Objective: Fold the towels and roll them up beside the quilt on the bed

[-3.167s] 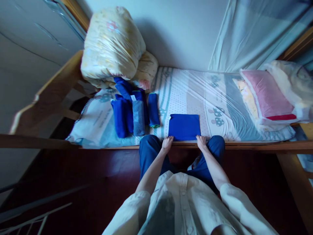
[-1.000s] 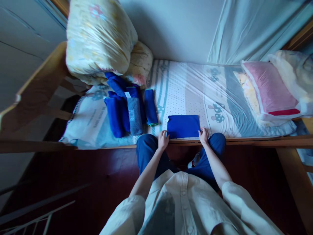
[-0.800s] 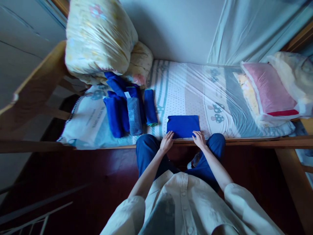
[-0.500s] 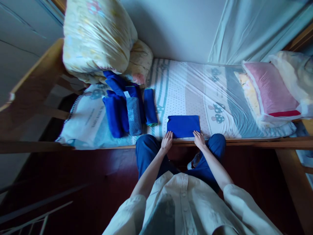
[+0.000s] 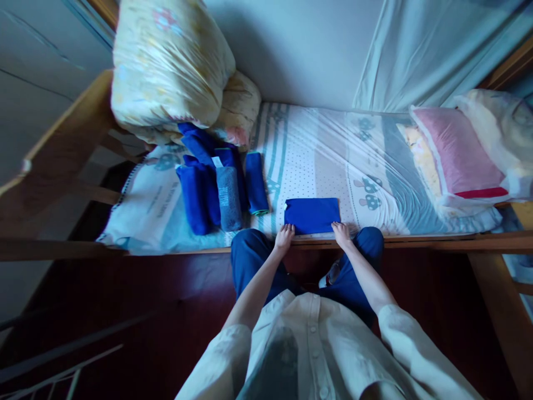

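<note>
A blue towel (image 5: 313,215), folded into a flat rectangle, lies at the bed's near edge in front of my knees. A small white tag shows at its left side. My left hand (image 5: 285,238) grips its near left corner with curled fingers. At the near right corner, my right hand (image 5: 342,234) has its fingers closed on the edge. Left of it are several rolled towels: a narrow dark-blue one (image 5: 256,183), a grey-blue one (image 5: 229,199) with pale lettering, and a bright-blue one (image 5: 192,200).
The bed (image 5: 300,150) has a patterned sheet. A large yellow quilt bundle (image 5: 170,66) stands at the back left. A pink pillow (image 5: 462,147) lies at the right end. A wooden rail (image 5: 433,243) runs along the near edge, and a curtain (image 5: 416,55) hangs behind.
My right hand has shifted slightly outward, and its fingers have drawn back from the towel's top to its near right corner. My left fingers look more curled. The towel stays about in place.
</note>
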Tool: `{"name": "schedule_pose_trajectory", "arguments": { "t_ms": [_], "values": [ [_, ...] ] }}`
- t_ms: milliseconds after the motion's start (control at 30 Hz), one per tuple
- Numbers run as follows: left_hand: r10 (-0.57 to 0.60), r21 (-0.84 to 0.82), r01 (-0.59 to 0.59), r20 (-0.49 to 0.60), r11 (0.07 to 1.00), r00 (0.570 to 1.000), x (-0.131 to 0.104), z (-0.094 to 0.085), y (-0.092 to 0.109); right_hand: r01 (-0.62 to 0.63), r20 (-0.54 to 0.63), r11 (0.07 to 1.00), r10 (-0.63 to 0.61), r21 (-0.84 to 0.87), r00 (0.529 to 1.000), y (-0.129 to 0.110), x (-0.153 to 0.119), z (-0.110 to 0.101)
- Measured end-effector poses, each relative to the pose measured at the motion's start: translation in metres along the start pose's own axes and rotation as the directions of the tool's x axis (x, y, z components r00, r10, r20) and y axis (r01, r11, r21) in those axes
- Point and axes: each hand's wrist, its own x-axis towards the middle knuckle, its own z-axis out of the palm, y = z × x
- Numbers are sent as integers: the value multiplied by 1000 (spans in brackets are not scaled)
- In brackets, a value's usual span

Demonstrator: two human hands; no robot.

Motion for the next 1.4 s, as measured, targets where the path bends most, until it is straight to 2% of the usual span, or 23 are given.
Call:
{"name": "schedule_pose_trajectory", "arguments": {
  "t_ms": [267, 400, 533, 700, 933, 1167, 1400],
  "values": [
    [-15, -95, 17, 12, 995, 1000, -34, 2, 11, -62, 65, 997, 59, 54, 996, -4, -27, 0],
    [-82, -193, 80, -2, 978, 997, -35, -4, 10, -98, 59, 986, 91, 134, 994, 1, -28, 2],
    [-196, -319, 178, -25, 931, 980, -27, -13, -1, -137, 16, 954, 138, 267, 990, 14, -19, 6],
    [-375, -473, 317, -31, 822, 926, -13, -16, -13, -154, -75, 872, 212, 465, 974, 30, 1, 17],
    [-554, -640, 433, 14, 635, 833, 4, -4, -21, -169, -150, 749, 338, 641, 929, 44, 27, 36],
    [-646, -697, 498, 66, 515, 761, 8, 7, -29, -184, -152, 688, 397, 702, 905, 55, 35, 48],
    [-674, -717, 508, 73, 477, 736, 5, 6, -27, -206, -135, 680, 412, 704, 901, 54, 37, 51]
  ]
}}
